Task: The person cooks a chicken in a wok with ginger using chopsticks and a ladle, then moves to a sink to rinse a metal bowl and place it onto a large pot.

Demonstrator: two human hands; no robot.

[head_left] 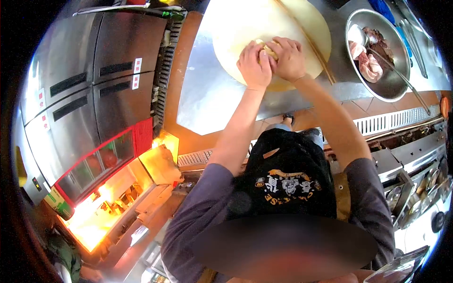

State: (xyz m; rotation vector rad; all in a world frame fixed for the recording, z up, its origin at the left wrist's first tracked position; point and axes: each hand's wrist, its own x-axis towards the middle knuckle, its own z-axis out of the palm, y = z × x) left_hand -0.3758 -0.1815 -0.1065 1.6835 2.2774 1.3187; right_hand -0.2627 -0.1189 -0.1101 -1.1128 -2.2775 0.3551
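My left hand (255,64) and my right hand (286,58) are side by side over a large round pale-yellow board (236,28). Between them is a pale yellow lump that looks like dough (270,51), with the fingers of both hands curled around it. Much of the lump is hidden by my fingers. To the right of my right hand, a long thin wooden stick (309,42) lies slanted across the board and sticks out past its near edge.
A metal bowl (400,85) at the right holds raw meat (369,67) and a long-handled utensil (408,82). Steel cabinets (125,42) line the left side. Below them is a brightly lit glass-fronted unit (106,155). Metal utensils (415,49) lie at the far right.
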